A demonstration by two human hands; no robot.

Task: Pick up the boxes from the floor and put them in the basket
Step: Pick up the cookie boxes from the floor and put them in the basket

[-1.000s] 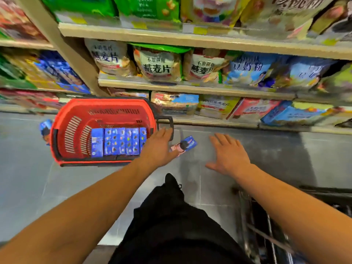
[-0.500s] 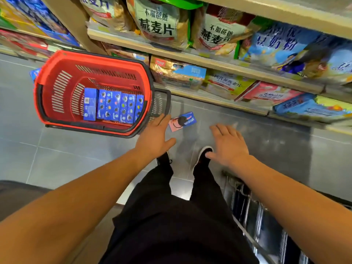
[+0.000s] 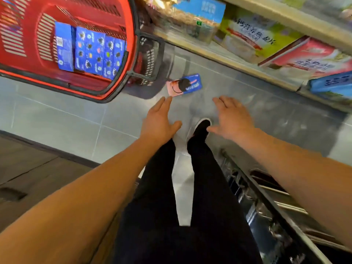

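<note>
Currently one box is left on the floor, lying flat on grey tile just beside the basket, near its black handle and in front of the bottom shelf.

Hands: left hand has fingers straight and together, holding nothing, fingertips just short of the box's near pink edge. Right hand is spread loose, holding nothing, over bare floor beside a black shoe. Neither touches the box.

Handling, my read:
- Thin printed carton, pink and blue face. Probably light and fairly stiff, but a hard squeeze on the broad faces could dent it.
- Glossy print on smooth tile: likely to slide away if pushed before it's pinched.
- It lies flat, so there's no room under it. Best bet is tipping up a long edge with the fingertips, then pinching across the short width, thumb on top, fingers under.
- One hand should do it. Left is closer.

Containers:
- Basket is red plastic with slotted walls and sits on the floor. Inside, a row of blue boxes is packed side by side against the near wall. Exact count is hard to call because of blur.
- Plenty of free floor space in the basket on the far side of that row, so the last box can drop in flat or slot beside the others.
- Shelf holds bagged and boxed goods, not part of the job.
</note>
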